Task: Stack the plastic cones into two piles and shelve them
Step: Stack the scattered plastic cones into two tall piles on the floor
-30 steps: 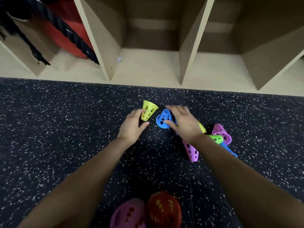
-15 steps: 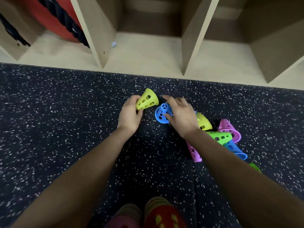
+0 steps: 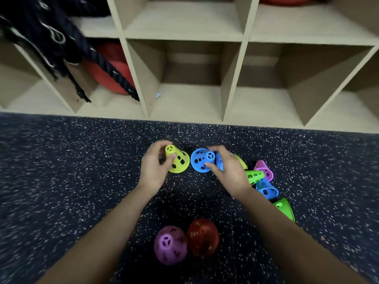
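My left hand [image 3: 152, 171] grips a yellow plastic cone [image 3: 178, 161] by its narrow top, the cone standing nearly upright on the dark speckled floor. Right beside it my right hand [image 3: 229, 171] holds a blue cone [image 3: 202, 160] near its tip, thumb and fingers curled round it. Behind my right hand lie several loose cones in a heap: a second yellow one [image 3: 241, 163], a green one [image 3: 254, 176], a pink one [image 3: 264, 170], a blue one [image 3: 266, 189] and another green one [image 3: 285, 209]. A purple cone [image 3: 170, 244] and a red cone [image 3: 203, 236] stand upright close to me.
A beige cubby shelf [image 3: 184, 117] runs along the far edge of the floor, with open compartments straight ahead [image 3: 188, 99]. The left compartment holds a red ball [image 3: 110, 70] and a thick black rope [image 3: 61, 42].
Both hands have turned their cones from lying tilted to nearly upright, tips up. The camera has lifted, so more of the shelf shows and the purple and red cones are back in sight.
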